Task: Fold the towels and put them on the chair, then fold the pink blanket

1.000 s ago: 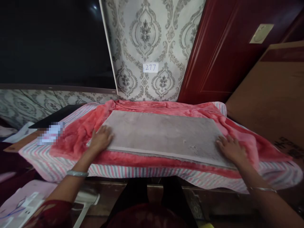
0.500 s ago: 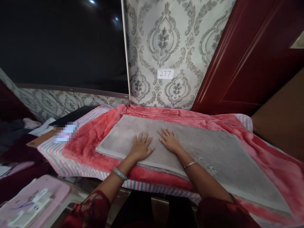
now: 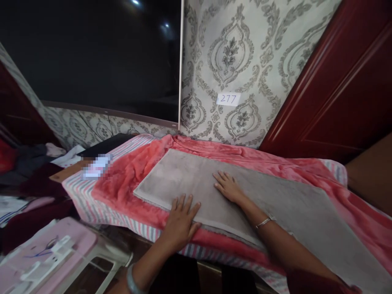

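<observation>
A grey plush mat [image 3: 196, 179], seemingly folded in layers along its near edge, lies flat across a red fleece blanket [image 3: 122, 183]. My left hand [image 3: 182, 220] rests at the mat's near edge, fingers spread over the fabric and the thumb by the rim. Farther in, my right hand [image 3: 228, 187] lies palm down on the mat's surface with its fingers stretched out. Neither hand grips anything. Part of the mat's right side is covered by my right forearm.
Under the blanket is a striped cloth [image 3: 82, 196]. A pink and white stool [image 3: 70, 237] stands at the lower left, with clothes [image 3: 39, 179] piled behind it. A large black television [image 3: 107, 53] hangs on the wall, left of a paper [image 3: 228, 99] marked 277.
My left hand has slid toward me, down to the mat's near edge. My right hand stays flat on the mat. The view has turned slightly left.
</observation>
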Available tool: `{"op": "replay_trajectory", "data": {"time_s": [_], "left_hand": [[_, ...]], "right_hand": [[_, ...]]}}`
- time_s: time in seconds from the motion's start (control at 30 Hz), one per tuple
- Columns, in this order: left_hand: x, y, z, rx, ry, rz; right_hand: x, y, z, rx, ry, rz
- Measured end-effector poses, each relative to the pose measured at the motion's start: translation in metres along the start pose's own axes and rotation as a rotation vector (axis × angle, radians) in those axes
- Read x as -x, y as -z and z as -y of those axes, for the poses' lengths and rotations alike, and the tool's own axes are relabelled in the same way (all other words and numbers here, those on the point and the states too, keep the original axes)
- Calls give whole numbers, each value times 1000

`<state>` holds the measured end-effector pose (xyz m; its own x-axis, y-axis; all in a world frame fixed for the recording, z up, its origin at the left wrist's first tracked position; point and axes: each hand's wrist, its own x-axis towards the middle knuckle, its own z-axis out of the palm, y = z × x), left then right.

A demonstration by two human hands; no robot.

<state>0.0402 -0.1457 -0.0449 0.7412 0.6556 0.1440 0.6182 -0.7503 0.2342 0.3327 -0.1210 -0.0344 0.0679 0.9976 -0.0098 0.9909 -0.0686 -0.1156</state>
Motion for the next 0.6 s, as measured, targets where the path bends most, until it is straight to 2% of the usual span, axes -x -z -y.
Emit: {"op": "replay_trajectory", "data": {"time_s": [0.13,0.23,0.37,0.47,0.6], "left_hand": [[-12,30,21,54,36,-13],[-25,46,46,-71,202,-86],[-23,38,69,-214,442,-100],[-17,26,73,-246,463,-100],[-15,22,74,-246,440,-158]], "right_hand": [[-35,22,24,-65,28,28],[-69,31,55,-66,56,17],[-97,19,90,-44,121,63],[-102,7,99,-25,176,40],[-94,4,108,-38,177,57]]}}
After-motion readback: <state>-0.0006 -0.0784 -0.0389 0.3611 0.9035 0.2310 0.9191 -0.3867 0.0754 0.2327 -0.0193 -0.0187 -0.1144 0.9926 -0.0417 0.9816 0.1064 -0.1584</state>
